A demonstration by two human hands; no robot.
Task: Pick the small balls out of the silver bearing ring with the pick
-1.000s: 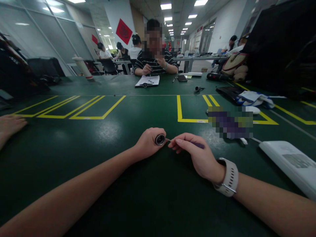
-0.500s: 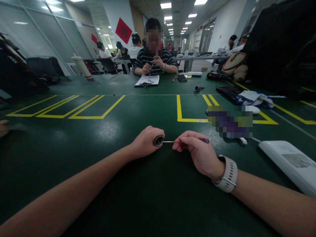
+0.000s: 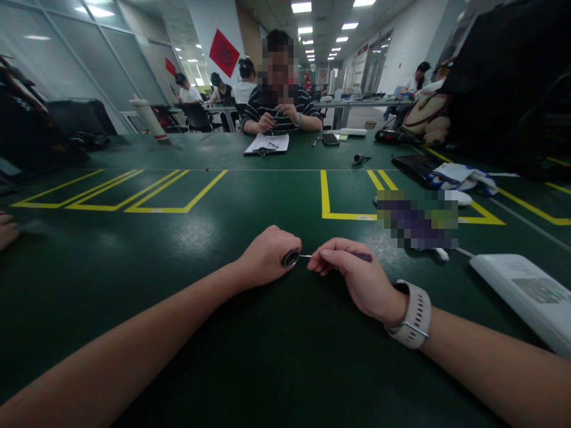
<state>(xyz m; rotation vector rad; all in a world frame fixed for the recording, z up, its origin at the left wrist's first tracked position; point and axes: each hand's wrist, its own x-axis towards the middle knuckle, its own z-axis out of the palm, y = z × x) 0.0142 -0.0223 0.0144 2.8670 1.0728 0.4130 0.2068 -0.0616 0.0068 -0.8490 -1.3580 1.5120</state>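
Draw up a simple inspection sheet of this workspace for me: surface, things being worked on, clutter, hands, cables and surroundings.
Surface: dark green table, marked with yellow tape.
Job's things: a round dark part and a purple-handled tool; the tool's thin shaft reaches the part's edge, but whether it goes inside is unclear.
Clutter: white box, crumpled cloth, clipboard with paper.
Hands: left hand grips the part; right hand holds the tool, a pale watch on its wrist.
Cables: a short white cord at the box.
Surroundings: a person in a striped top sits opposite; another person's hand shows at the left edge.
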